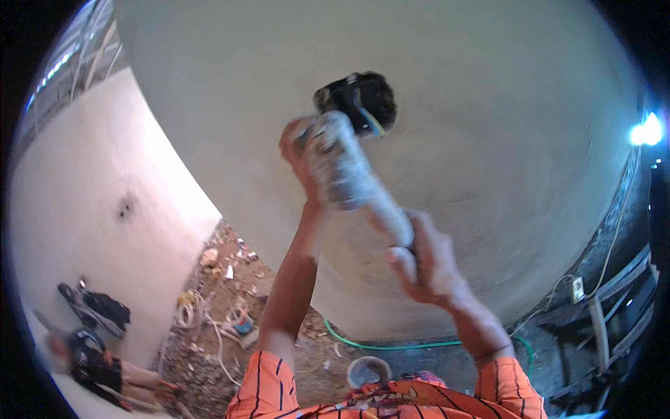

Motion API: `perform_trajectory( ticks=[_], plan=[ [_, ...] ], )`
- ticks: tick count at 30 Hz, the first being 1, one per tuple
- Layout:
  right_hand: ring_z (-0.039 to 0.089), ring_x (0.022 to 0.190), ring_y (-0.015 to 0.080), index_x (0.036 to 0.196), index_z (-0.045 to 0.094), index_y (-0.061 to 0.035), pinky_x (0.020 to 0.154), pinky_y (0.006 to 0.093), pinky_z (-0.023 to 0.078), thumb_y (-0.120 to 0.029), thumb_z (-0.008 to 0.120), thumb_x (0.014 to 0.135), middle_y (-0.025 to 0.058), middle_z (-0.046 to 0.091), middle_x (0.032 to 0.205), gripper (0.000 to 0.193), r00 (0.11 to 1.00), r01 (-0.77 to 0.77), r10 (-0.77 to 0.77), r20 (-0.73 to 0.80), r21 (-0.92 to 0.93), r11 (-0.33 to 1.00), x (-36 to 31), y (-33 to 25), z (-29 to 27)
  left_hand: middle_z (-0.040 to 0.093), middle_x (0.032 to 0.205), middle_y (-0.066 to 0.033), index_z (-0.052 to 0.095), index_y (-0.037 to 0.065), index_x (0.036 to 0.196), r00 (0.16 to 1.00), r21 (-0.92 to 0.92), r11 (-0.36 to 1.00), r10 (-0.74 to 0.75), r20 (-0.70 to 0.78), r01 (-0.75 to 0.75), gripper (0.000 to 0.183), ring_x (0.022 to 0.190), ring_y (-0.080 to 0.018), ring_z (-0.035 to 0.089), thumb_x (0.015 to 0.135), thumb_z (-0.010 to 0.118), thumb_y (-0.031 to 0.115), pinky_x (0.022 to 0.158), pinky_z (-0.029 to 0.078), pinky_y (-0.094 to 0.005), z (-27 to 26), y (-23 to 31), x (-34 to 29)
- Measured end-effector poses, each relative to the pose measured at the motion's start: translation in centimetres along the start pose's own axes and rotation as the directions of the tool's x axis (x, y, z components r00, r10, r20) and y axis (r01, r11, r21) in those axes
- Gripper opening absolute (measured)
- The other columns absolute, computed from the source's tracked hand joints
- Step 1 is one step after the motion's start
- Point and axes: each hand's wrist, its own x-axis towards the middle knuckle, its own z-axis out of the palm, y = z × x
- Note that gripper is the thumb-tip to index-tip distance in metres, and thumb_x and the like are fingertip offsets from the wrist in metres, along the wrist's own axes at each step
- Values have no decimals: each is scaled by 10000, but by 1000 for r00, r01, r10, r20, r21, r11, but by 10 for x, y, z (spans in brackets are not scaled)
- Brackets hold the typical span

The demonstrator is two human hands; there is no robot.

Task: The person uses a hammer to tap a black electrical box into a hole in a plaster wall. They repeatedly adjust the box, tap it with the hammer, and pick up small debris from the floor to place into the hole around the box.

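One caked, pale tool [342,164], blurred, is held between two hands. The left hand [296,153] clasps its far end from the left; the right hand [433,262] curls round its near, right end, thumb and fingers on either side. Just beyond the far end, one dark recess [377,105] in the wall [502,84] shows blue and yellow wiring [373,123]. Printed lettering [412,397] marks one orange shirt [265,391]. One bucket [350,371] stands near, by one green hose [377,347]; one other person [94,359] is at left.
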Motion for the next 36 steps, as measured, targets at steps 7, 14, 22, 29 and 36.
perform_trajectory(
  ticks=[7, 14, 22, 29, 36],
  plan=[
    [604, 638, 321, 1026, 526, -51, 585, 391, 460, -500, 604, 805, 142, 576, 716, 506, 922, 289, -381, -66, -539, 791, 76, -27, -129, 510, 1119, -71, 645, 146, 897, 1000, 31, 1000, 3, 23, -4, 335, 1134, -309, 420, 607, 812, 164, 955, 318, -431, 10, 59, 9],
    [614, 691, 383, 1006, 527, -68, 568, 433, 460, -561, 547, 826, 184, 589, 711, 525, 944, 321, -279, 174, -678, 661, 134, -20, -140, 570, 1097, -69, 625, 161, 1069, 999, 7, 999, -41, -25, 41, 502, 1132, -314, 462, 602, 807, 199, 964, 327, -442, 16, 49, 2],
    [629, 703, 385, 1054, 525, -67, 589, 432, 492, -564, 532, 832, 170, 628, 760, 544, 938, 344, -248, 242, -737, 583, 140, -20, -133, 541, 1135, -98, 536, 166, 1233, 988, 26, 989, -148, 52, 147, 673, 1151, -331, 441, 609, 787, 193, 956, 315, -474, 11, 57, 6],
    [643, 699, 345, 1037, 556, -68, 596, 402, 493, -547, 507, 856, 160, 631, 779, 514, 914, 404, -242, 327, -797, 449, 160, -26, -135, 489, 1166, -104, 514, 168, 1259, 985, 31, 989, -147, 86, 145, 638, 1172, -323, 406, 668, 747, 229, 964, 314, -476, 6, 62, 12],
    [594, 618, 280, 1029, 552, -61, 567, 363, 463, -581, 484, 853, 128, 586, 709, 553, 886, 454, -335, 321, -749, 482, 160, -25, -144, 454, 1181, -116, 502, 162, 1273, 990, 56, 992, -118, 75, 114, 624, 1183, -317, 387, 699, 723, 268, 970, 316, -474, 8, 60, 11]
  ],
)
